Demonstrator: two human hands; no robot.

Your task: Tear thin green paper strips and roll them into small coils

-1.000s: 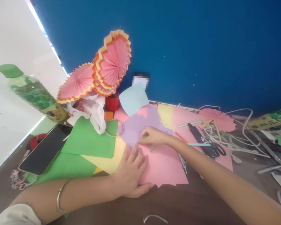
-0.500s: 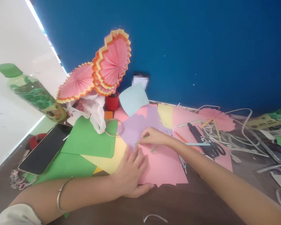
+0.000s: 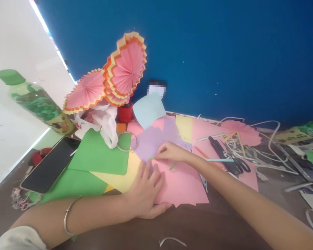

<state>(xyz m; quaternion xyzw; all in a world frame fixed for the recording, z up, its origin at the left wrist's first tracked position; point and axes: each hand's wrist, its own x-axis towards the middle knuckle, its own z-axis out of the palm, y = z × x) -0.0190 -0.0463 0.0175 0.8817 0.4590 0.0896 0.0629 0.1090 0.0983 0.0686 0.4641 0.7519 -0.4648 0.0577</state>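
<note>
Pink sheet (image 3: 182, 184) lay flat, unfolded, under the left hand (image 3: 146, 194), its grip spread; the right hand (image 3: 172, 151) pinched a green strip (image 3: 152, 158); two pleated fans (image 3: 125, 69) stood finished.

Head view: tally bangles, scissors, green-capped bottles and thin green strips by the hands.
Bangles: 2, a worn bangle on the left wrist, a loose bangle on the papers.
Scissors: 1.
Green-capped bottles: 1.
Green strips: 2, a pinched strip in the right hand, a loose strip beside it.
Total: 6.
</note>
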